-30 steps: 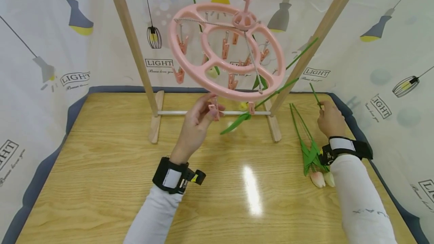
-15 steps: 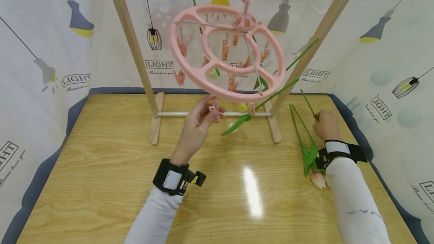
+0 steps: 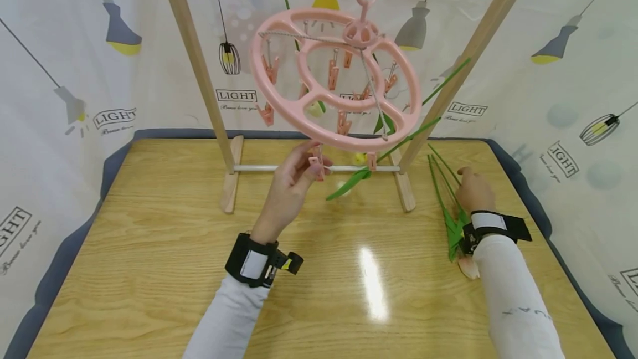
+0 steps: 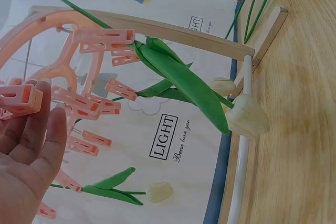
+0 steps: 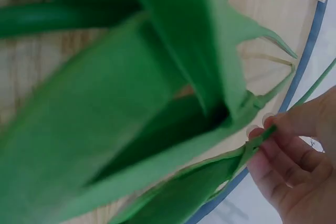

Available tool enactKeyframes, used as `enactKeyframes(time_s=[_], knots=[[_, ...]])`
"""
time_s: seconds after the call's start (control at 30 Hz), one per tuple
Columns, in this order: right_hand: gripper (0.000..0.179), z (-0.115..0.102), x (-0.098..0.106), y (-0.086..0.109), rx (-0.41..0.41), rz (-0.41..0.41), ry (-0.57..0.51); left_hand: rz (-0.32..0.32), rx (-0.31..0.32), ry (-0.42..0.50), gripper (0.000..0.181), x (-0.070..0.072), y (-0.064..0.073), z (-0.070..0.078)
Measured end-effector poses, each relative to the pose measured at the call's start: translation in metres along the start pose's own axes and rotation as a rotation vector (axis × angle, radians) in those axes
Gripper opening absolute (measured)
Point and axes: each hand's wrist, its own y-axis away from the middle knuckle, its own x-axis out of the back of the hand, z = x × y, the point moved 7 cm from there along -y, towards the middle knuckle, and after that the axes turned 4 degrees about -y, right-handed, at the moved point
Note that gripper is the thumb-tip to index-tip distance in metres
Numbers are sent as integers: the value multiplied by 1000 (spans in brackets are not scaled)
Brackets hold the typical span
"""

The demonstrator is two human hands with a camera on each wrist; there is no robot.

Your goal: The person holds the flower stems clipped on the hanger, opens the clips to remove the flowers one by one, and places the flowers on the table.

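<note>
My left hand holds a pink clothespin that hangs from the front rim of a round pink clip hanger. In the left wrist view that clothespin lies against the fingers. On the right, my right hand pinches the green stem of an artificial tulip. Other tulips lie beneath that hand, with green leaves and a pale pink flower showing; the wrist covers part of them. White tulips hang upside down by their stems from clothespins on the hanger.
A wooden stand with upright posts and a white lower bar carries the hanger over the wooden table. A patterned cloth surrounds the table's back and sides. One hanging tulip's stem sticks out rightward past the hanger.
My right hand has moved left and slightly toward me with the tulip stem, now over the lying tulips. The left hand stays on the clothespin.
</note>
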Motion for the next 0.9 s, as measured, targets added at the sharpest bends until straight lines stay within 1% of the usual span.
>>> enactKeyframes(time_s=[0.1,0.27,0.37,0.53,0.67,0.9], knots=[[48,1,-7,-2,9,-39,-20,4,-4,-3,44,0,0,0],[50,7,-19,-2,-2,-135,-36,3,-9,-1,44,0,-1,1],[50,9,-23,-2,-10,-166,-33,-3,-5,0,45,-1,-1,0],[48,9,-23,0,3,-194,-22,-9,4,-6,45,-1,-1,0],[50,10,-20,3,-7,-232,-26,-12,7,-12,45,-1,-2,0],[47,3,-11,8,23,-239,-9,-10,4,-18,46,0,-2,1]])
